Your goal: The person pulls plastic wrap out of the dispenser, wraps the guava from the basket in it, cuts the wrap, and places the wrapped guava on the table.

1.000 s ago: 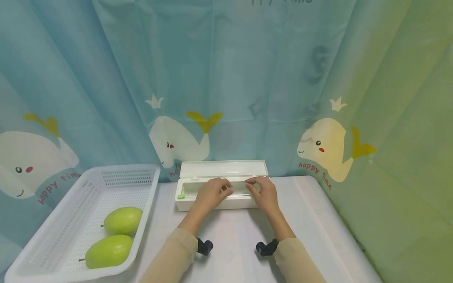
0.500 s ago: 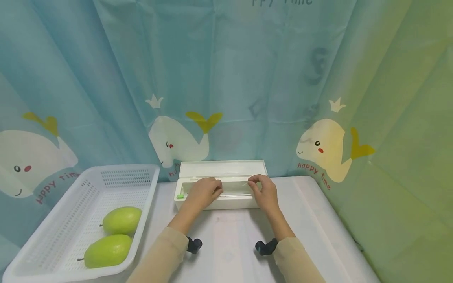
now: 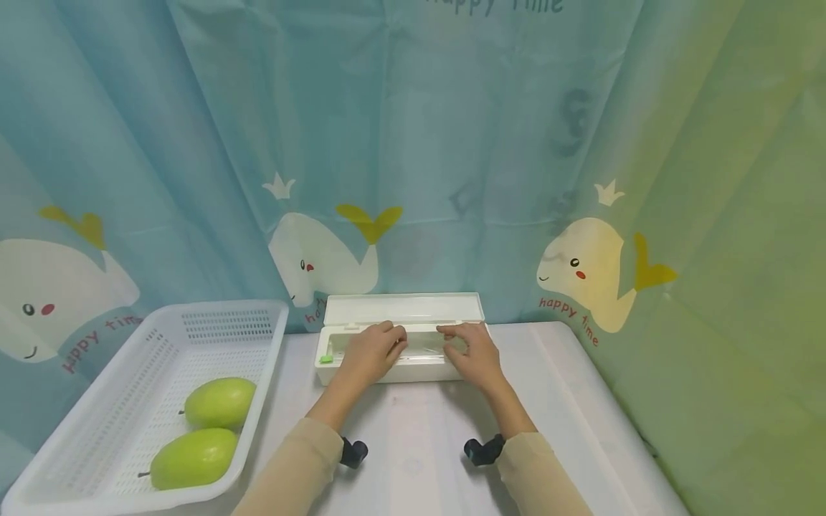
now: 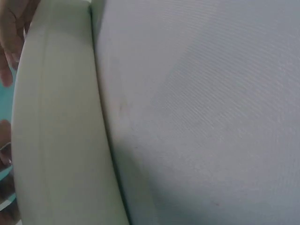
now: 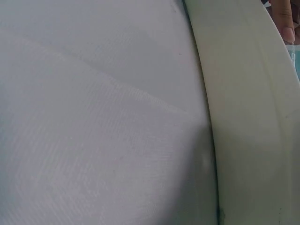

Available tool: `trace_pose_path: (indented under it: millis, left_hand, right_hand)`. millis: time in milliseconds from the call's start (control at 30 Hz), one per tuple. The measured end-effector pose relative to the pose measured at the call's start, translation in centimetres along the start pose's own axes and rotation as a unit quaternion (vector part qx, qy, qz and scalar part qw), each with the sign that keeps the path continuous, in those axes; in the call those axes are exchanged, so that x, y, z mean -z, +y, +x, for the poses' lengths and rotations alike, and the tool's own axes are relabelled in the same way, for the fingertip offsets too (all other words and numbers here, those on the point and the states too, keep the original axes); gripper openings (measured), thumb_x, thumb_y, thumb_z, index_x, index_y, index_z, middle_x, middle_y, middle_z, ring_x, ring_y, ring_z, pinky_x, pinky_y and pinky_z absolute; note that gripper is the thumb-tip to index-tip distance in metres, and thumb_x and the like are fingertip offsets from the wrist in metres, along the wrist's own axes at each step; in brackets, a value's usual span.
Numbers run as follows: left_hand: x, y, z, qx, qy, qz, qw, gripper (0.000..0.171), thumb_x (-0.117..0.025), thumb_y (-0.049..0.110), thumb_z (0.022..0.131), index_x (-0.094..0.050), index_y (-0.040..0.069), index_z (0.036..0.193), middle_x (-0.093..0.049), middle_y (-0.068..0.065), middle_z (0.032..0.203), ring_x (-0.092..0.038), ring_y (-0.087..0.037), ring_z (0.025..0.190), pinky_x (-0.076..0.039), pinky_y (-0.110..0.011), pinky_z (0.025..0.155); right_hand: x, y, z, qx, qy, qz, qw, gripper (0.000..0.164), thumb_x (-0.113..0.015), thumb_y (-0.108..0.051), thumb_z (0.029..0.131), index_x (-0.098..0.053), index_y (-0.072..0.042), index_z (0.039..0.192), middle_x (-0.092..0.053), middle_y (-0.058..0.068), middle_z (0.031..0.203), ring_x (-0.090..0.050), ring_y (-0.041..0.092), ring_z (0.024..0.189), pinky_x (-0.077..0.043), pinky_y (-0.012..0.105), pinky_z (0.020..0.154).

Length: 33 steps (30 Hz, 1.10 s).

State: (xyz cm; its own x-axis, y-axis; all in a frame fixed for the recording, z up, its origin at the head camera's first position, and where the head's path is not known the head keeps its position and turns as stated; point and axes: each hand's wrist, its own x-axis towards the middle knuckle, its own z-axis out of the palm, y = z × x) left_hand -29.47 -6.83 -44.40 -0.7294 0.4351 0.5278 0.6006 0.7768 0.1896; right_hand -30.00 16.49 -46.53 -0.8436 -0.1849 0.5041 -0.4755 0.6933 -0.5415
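Observation:
A long white box (image 3: 422, 370) stands at the table's back with its lid (image 3: 403, 308) raised; it looks like a cling film dispenser. Clear cling film (image 3: 422, 344) shines across its opening. My left hand (image 3: 369, 352) is over the left half, thumb and fingers bent together at the film. In the right wrist view a left fingertip (image 5: 287, 32) has a clear strand of film running from it. My right hand (image 3: 476, 352) is over the right half, index finger reaching left, thumb apart below it. A green slider (image 3: 326, 359) sits at the box's left end.
A white plastic basket (image 3: 267, 373) on the left holds two green mangoes, a rear mango (image 3: 221, 403) and a front mango (image 3: 195, 459). Behind the table (image 3: 413, 444) hangs a blue curtain (image 3: 445, 158) with whale prints. Black wrist cameras (image 3: 484, 451) project below both wrists.
My left hand first slid left along the box, then stayed there. My right hand has since shifted slightly left, its index finger straightening away from the thumb.

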Motion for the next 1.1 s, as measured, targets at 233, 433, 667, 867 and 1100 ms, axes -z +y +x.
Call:
trace_pose_path:
  millis: [233, 433, 667, 867, 1100]
  left_hand:
    - [-0.4, -0.5, -0.5, -0.020, 0.024, -0.024, 0.9992, 0.005, -0.071, 0.020, 0.093, -0.069, 0.016, 0.095, -0.057, 0.004, 0.076, -0.053, -0.014, 0.066, -0.046, -0.028, 0.056]
    - [0.1, -1.3, -1.0, -0.016, -0.008, -0.012, 0.9998, 0.016, -0.073, 0.022, 0.090, -0.070, 0.016, 0.105, -0.064, 0.004, 0.084, -0.060, -0.018, 0.078, -0.053, -0.034, 0.068]
    - [1.5, -1.9, -0.8, 0.029, -0.050, -0.009, 0.9983, 0.010, -0.074, 0.017, 0.090, -0.072, 0.014, 0.099, -0.068, 0.001, 0.086, -0.064, -0.018, 0.079, -0.055, -0.034, 0.070]
    - [2.7, -2.5, -1.0, 0.104, -0.121, -0.006, 0.9872, 0.006, -0.071, 0.018, 0.092, -0.073, 0.014, 0.097, -0.070, 0.001, 0.087, -0.066, -0.020, 0.082, -0.055, -0.041, 0.073]
    - [3.7, -3.2, -1.5, 0.111, -0.118, -0.008, 0.9867, 0.004, -0.072, 0.017, 0.092, -0.073, 0.014, 0.093, -0.069, 0.002, 0.085, -0.064, -0.018, 0.078, -0.054, -0.041, 0.067]
  right_hand:
    - [-0.2, 0.1, -0.1, -0.002, 0.016, 0.022, 1.000, 0.011, -0.075, -0.009, 0.086, -0.079, -0.014, 0.095, -0.068, 0.003, 0.094, -0.061, 0.030, 0.108, -0.022, 0.062, 0.117]
    - [-0.3, 0.5, -0.3, 0.018, 0.024, 0.030, 0.999, 0.010, -0.075, -0.011, 0.088, -0.079, -0.012, 0.097, -0.076, 0.006, 0.102, -0.064, 0.034, 0.114, -0.021, 0.066, 0.116]
    - [-0.3, 0.6, -0.2, 0.014, 0.052, 0.060, 0.997, 0.009, -0.074, -0.014, 0.089, -0.077, -0.011, 0.097, -0.075, 0.003, 0.087, -0.067, 0.030, 0.104, -0.022, 0.066, 0.115]
    - [-0.3, 0.5, -0.2, -0.001, 0.051, 0.065, 0.997, 0.009, -0.075, -0.014, 0.089, -0.077, -0.009, 0.097, -0.075, 0.005, 0.088, -0.071, 0.028, 0.097, -0.021, 0.063, 0.117]
    - [-0.3, 0.5, -0.2, -0.013, 0.077, 0.063, 0.995, 0.012, -0.080, -0.013, 0.084, -0.075, -0.009, 0.095, -0.076, 0.006, 0.085, -0.072, 0.028, 0.091, -0.026, 0.061, 0.116]
